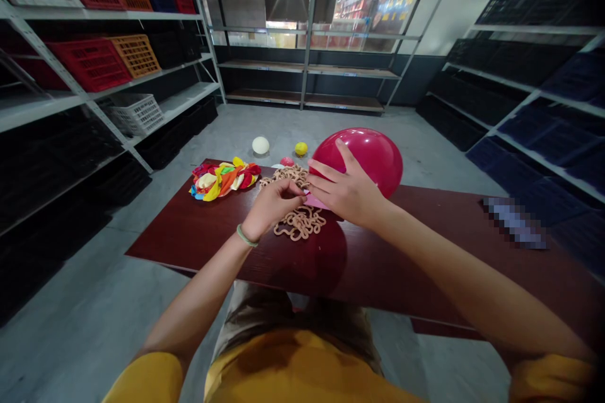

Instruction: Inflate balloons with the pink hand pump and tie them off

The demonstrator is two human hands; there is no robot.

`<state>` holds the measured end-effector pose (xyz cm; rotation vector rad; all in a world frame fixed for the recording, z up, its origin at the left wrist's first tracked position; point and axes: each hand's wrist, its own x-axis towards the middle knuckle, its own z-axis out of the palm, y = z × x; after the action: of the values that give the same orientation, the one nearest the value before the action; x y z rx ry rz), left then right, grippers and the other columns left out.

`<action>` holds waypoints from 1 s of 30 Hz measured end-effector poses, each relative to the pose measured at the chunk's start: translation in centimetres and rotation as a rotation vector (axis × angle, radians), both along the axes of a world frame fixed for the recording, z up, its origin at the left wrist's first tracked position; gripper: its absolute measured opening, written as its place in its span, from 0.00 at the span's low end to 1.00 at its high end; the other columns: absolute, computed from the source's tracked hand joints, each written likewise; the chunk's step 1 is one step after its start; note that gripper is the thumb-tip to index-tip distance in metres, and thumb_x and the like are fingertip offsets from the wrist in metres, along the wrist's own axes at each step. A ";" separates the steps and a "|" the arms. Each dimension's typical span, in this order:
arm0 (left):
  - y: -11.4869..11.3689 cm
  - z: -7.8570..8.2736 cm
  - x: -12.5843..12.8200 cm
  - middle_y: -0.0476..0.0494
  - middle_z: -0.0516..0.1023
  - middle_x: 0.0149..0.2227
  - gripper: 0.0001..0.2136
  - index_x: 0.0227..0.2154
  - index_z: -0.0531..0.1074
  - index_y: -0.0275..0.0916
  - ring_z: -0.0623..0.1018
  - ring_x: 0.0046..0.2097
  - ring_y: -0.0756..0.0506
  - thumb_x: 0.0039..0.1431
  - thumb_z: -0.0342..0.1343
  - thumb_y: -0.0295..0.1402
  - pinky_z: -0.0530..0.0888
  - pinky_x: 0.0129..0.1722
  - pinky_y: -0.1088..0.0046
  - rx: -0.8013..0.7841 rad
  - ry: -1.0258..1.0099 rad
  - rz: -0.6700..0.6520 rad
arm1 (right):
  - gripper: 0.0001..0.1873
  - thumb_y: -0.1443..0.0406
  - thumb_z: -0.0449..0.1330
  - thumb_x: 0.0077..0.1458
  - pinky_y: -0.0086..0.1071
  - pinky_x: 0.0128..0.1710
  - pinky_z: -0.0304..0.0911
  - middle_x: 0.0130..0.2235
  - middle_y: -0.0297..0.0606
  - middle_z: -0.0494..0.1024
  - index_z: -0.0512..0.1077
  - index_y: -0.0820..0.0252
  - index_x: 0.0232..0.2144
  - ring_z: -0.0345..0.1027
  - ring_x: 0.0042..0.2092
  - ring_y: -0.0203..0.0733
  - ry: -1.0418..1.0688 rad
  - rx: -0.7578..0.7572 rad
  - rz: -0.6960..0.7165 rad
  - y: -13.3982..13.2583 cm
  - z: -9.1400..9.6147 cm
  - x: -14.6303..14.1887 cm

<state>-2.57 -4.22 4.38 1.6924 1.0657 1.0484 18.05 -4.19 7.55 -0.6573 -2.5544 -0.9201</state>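
A blown-up pink balloon point(368, 154) rests on the dark red table point(198, 233), its neck toward me. My right hand point(347, 192) lies on the balloon's near side, fingers spread around the neck. My left hand point(274, 201) is pinched shut at the balloon's neck, just above a pile of tan rubber bands point(302, 223); whether it holds a band or the neck is hidden. More tan bands point(286, 175) lie behind it. A heap of flat coloured balloons point(223, 178) sits to the left.
On the grey floor beyond the table lie a white balloon point(260, 145), a yellow balloon point(301, 148) and a small pink one point(287, 162). Metal shelves with red, orange and white crates point(113, 56) line the left; dark bins fill the right shelves point(520, 75).
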 end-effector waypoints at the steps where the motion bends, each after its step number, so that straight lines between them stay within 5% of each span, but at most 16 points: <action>1: -0.1 0.0 0.0 0.49 0.75 0.28 0.05 0.26 0.73 0.36 0.72 0.31 0.51 0.51 0.64 0.29 0.67 0.32 0.75 -0.030 -0.015 -0.017 | 0.15 0.74 0.54 0.64 0.71 0.66 0.43 0.47 0.34 0.81 0.77 0.55 0.45 0.63 0.62 0.49 -0.014 0.014 -0.001 0.0 0.0 -0.1; 9: -0.4 -0.8 -0.2 0.51 0.75 0.27 0.09 0.30 0.71 0.36 0.69 0.22 0.56 0.51 0.66 0.30 0.67 0.23 0.81 -0.516 -0.353 -0.125 | 0.14 0.71 0.53 0.66 0.71 0.65 0.47 0.47 0.35 0.81 0.77 0.57 0.43 0.62 0.62 0.50 -0.112 0.067 0.017 -0.2 0.2 -0.4; 18: -0.5 -1.8 -0.3 0.47 0.79 0.32 0.06 0.37 0.76 0.33 0.76 0.27 0.56 0.56 0.64 0.23 0.76 0.29 0.83 -0.767 -0.781 -0.093 | 0.14 0.73 0.54 0.64 0.69 0.66 0.45 0.47 0.35 0.81 0.78 0.57 0.43 0.62 0.62 0.50 -0.057 0.000 0.022 -0.3 0.0 -0.1; 24: -0.2 -2.0 0.0 0.48 0.77 0.29 0.02 0.32 0.76 0.33 0.75 0.25 0.56 0.58 0.63 0.27 0.76 0.28 0.83 -0.823 -0.814 -0.150 | 0.14 0.72 0.54 0.65 0.67 0.67 0.46 0.46 0.34 0.81 0.77 0.56 0.44 0.61 0.62 0.49 -0.082 0.046 0.025 -0.3 0.2 -0.3; 30: 0.1 -2.2 -0.2 0.47 0.78 0.30 0.05 0.34 0.77 0.34 0.75 0.27 0.54 0.54 0.65 0.26 0.76 0.32 0.79 -0.712 -0.630 -0.189 | 0.15 0.74 0.54 0.64 0.68 0.66 0.48 0.48 0.37 0.81 0.78 0.58 0.45 0.63 0.62 0.50 -0.071 -0.004 0.030 -0.4 0.6 -0.1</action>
<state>-2.72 -4.13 2.18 0.7889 0.7138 0.8469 17.93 -4.60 8.10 -0.5960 -2.6221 -0.9443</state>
